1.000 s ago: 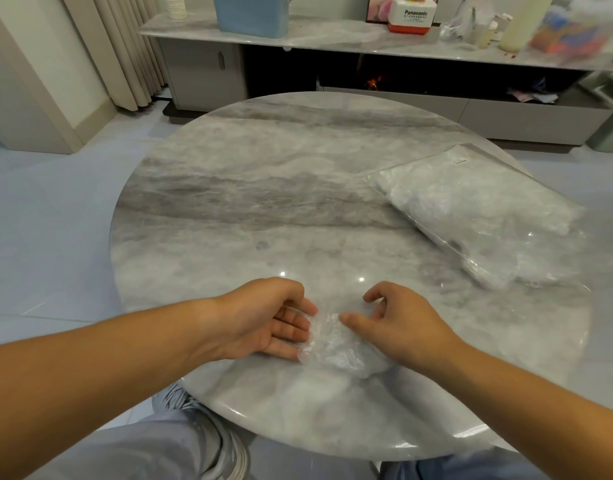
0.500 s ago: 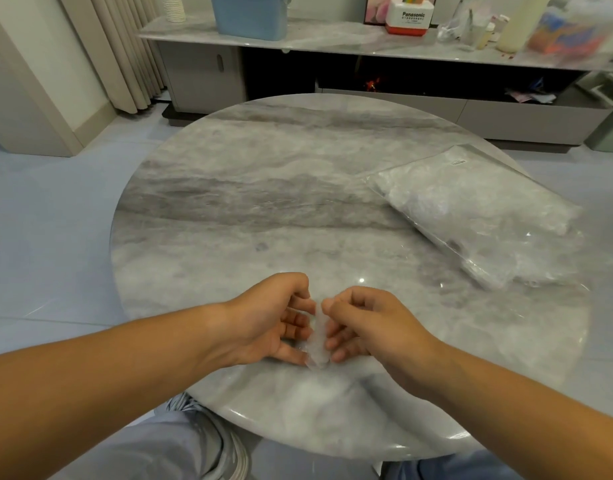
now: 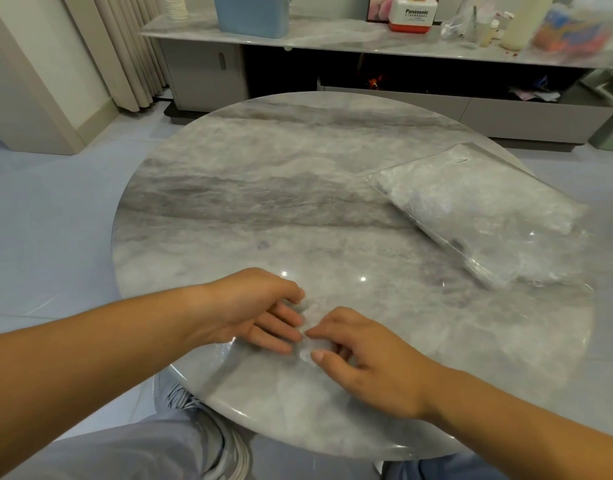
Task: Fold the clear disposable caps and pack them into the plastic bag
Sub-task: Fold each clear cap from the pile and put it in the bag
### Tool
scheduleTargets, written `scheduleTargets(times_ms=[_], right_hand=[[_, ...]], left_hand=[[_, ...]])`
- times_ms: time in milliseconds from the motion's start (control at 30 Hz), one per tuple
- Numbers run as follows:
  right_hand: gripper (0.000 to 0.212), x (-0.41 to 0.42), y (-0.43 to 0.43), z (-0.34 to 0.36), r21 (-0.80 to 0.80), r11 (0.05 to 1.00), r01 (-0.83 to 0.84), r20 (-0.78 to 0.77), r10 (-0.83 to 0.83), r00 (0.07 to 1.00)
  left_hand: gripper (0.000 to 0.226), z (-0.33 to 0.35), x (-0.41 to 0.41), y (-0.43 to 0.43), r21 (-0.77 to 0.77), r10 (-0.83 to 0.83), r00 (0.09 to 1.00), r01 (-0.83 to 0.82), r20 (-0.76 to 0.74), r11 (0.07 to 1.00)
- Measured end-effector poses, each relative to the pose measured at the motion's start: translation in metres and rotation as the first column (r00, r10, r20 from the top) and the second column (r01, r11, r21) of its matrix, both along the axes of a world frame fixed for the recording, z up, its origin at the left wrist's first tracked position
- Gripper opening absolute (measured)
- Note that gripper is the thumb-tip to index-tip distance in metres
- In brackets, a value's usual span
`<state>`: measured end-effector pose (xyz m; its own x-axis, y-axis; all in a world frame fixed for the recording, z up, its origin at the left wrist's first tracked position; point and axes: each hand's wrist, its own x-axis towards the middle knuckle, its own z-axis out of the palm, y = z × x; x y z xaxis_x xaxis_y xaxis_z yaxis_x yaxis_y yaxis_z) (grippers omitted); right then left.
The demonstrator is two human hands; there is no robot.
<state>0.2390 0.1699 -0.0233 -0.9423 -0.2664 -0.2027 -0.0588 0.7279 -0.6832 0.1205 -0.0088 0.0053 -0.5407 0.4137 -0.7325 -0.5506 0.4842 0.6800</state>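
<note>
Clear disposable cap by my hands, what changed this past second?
The clear disposable cap shrank to a small fold as both hands closed in. The right hand pinches it; the left hand straightened its fingers beside it. The filled clear plastic bag stayed put.

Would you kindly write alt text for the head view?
The left hand presses and the right hand pinches a clear cap near the front edge of a round marble table. A filled plastic bag lies to the right.
</note>
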Motion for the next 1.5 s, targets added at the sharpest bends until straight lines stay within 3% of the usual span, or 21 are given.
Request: scheduleTargets(times_ms=[67, 133, 233, 400, 500, 600, 667, 733, 833, 900, 1033, 1133, 1233, 1367, 1500], right_hand=[[0.045, 0.003, -0.004, -0.001, 0.084, 0.993, -0.084, -0.027, 0.086, 0.996], [0.054, 0.007, -0.007, -0.002, 0.200, 0.967, -0.157, -0.075, 0.175, 0.982], [0.058, 0.009, -0.008, -0.001, 0.335, 0.923, -0.189, -0.176, 0.259, 0.950], [0.051, 0.016, 0.006, -0.006, 0.373, 0.903, -0.214, -0.280, 0.329, 0.902], [0.049, 0.022, 0.017, -0.007, 0.219, 0.957, -0.192, -0.329, 0.258, 0.908], [0.040, 0.020, 0.019, 0.001, -0.174, 0.977, 0.121, -0.305, -0.171, 0.937], [0.034, 0.010, 0.018, 0.008, -0.358, 0.840, 0.409, -0.139, -0.481, 0.866], [0.037, -0.002, 0.019, 0.017, -0.414, 0.681, 0.604, 0.139, -0.608, 0.782], [0.038, -0.008, 0.029, 0.030, -0.471, 0.495, 0.731, 0.475, -0.556, 0.682], [0.030, -0.004, 0.037, 0.038, -0.524, 0.404, 0.750, 0.550, -0.511, 0.660], [0.016, 0.004, 0.060, 0.061, -0.624, 0.291, 0.725, 0.496, -0.570, 0.655], [0.019, 0.012, 0.083, 0.080, -0.664, 0.303, 0.684, 0.369, -0.663, 0.652], [0.010, 0.019, 0.110, 0.099, -0.706, 0.296, 0.644, 0.271, -0.727, 0.631], [0.006, 0.025, 0.160, 0.115, -0.760, 0.178, 0.625, 0.242, -0.815, 0.526], [0.004, 0.040, 0.220, 0.115, -0.751, 0.079, 0.655, 0.222, -0.905, 0.364]], left_hand=[[0.035, -0.004, -0.006, -0.001, -0.103, -0.071, 0.969, 0.048, -0.237, 0.994], [0.043, -0.006, -0.009, 0.000, -0.148, -0.155, 0.926, 0.109, -0.345, 0.983], [0.044, -0.005, -0.007, 0.007, -0.198, -0.276, 0.882, 0.214, -0.382, 0.957], [0.030, -0.010, -0.010, 0.013, -0.247, -0.352, 0.869, 0.277, -0.348, 0.928], [0.024, -0.012, -0.012, 0.009, -0.228, -0.339, 0.892, 0.278, -0.299, 0.933], [0.024, -0.013, -0.010, 0.011, -0.071, -0.218, 0.947, 0.207, -0.235, 0.976], [0.018, -0.008, -0.006, 0.016, 0.093, -0.087, 0.983, 0.104, -0.164, 0.990], [0.013, 0.000, 0.000, 0.023, 0.219, 0.008, 0.992, 0.021, -0.128, 0.975], [0.015, 0.010, 0.009, 0.039, 0.314, 0.082, 0.987, -0.035, -0.135, 0.949], [0.016, 0.016, 0.015, 0.050, 0.344, 0.110, 0.982, -0.051, -0.153, 0.937], [0.014, 0.031, 0.020, 0.077, 0.434, 0.147, 0.982, -0.081, -0.121, 0.897], [0.012, 0.043, 0.027, 0.104, 0.483, 0.113, 0.985, -0.039, -0.126, 0.875], [0.024, 0.057, 0.032, 0.137, 0.438, 0.039, 0.968, 0.076, -0.247, 0.896], [0.034, 0.070, 0.030, 0.176, 0.276, -0.055, 0.840, 0.239, -0.540, 0.931], [0.038, 0.072, 0.026, 0.208, -0.058, -0.345, 0.484, 0.514, -0.804, 0.856]])
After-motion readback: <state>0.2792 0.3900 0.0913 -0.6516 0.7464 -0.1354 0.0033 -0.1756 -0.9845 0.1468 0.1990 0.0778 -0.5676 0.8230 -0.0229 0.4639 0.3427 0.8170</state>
